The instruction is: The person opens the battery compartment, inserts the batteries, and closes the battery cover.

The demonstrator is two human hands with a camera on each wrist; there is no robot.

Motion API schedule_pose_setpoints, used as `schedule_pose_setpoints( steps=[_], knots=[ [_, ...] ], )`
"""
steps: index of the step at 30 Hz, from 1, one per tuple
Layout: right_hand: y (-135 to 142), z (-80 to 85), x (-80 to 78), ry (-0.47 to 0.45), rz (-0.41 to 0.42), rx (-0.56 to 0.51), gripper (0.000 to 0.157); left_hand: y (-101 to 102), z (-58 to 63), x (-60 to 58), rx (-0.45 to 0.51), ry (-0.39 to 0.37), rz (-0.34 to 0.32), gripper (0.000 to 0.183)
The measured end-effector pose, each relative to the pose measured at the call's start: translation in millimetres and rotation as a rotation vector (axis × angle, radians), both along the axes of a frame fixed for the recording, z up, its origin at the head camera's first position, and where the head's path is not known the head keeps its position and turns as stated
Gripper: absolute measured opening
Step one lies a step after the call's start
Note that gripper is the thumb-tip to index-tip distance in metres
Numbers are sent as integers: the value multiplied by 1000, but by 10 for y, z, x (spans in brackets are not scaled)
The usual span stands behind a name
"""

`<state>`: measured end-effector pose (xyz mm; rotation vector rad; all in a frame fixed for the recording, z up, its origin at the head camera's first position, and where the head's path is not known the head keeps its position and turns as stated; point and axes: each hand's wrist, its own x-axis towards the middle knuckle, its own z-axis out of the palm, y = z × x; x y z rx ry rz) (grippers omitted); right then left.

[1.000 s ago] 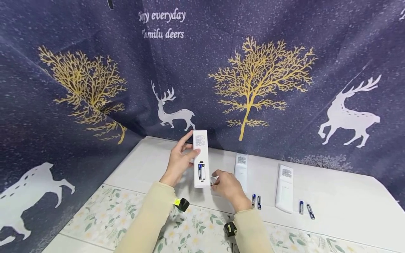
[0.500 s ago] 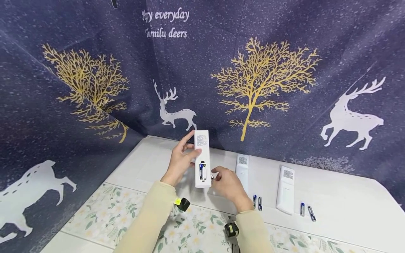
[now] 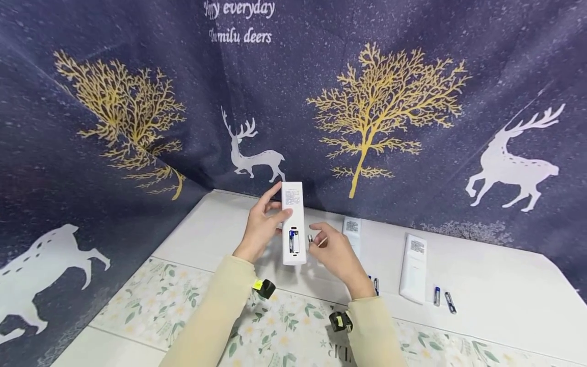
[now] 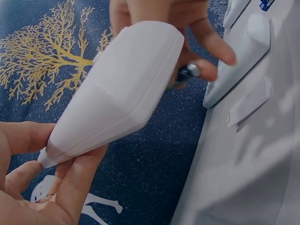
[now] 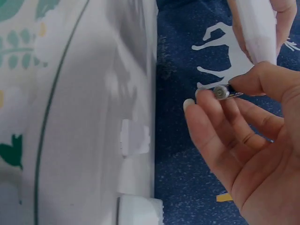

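A white remote control (image 3: 292,214) stands upright in my left hand (image 3: 259,230), its back toward me. Thumb and fingers grip it by the sides of its upper half. Its battery compartment lies uncovered, with one blue and silver battery (image 3: 291,241) in the left slot. Just right of the compartment, my right hand (image 3: 337,255) pinches a second battery (image 5: 221,92) between thumb and fingers, apart from the remote. The right wrist view shows that battery end-on. A small white battery cover (image 4: 251,102) lies on the table in the left wrist view.
Two more white remotes lie face down on the white table, one behind my right hand (image 3: 352,234) and another farther right (image 3: 414,267). Two loose batteries (image 3: 437,295) lie beside the latter. Others (image 3: 376,286) are partly hidden by my right wrist. A dark curtain (image 3: 293,102) hangs behind.
My right hand has risen a little with its battery and tilted it beside the compartment. The left hand keeps the remote in nearly the same place. The head view has tipped slightly downward.
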<state>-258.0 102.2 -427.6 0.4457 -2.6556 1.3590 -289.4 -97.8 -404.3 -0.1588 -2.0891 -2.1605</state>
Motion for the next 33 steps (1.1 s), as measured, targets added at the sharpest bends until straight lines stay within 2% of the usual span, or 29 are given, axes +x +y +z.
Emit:
schedule_pose_setpoints(
  steps=[8,16,23,33],
  knots=[
    [-17,87,22,92,-16,-63,35,-25,17,-12,-4,-7,1,76],
    [-48,157,69,210,-34,-176,24,-29,19,3,5,-12,14,76],
    [-73,224,129,167,-1,-230,16,-22,19,16,1,-5,18,76],
    [-132,251,146,222,43,-218,17,-30,18,18,8,6,0,74]
  ],
)
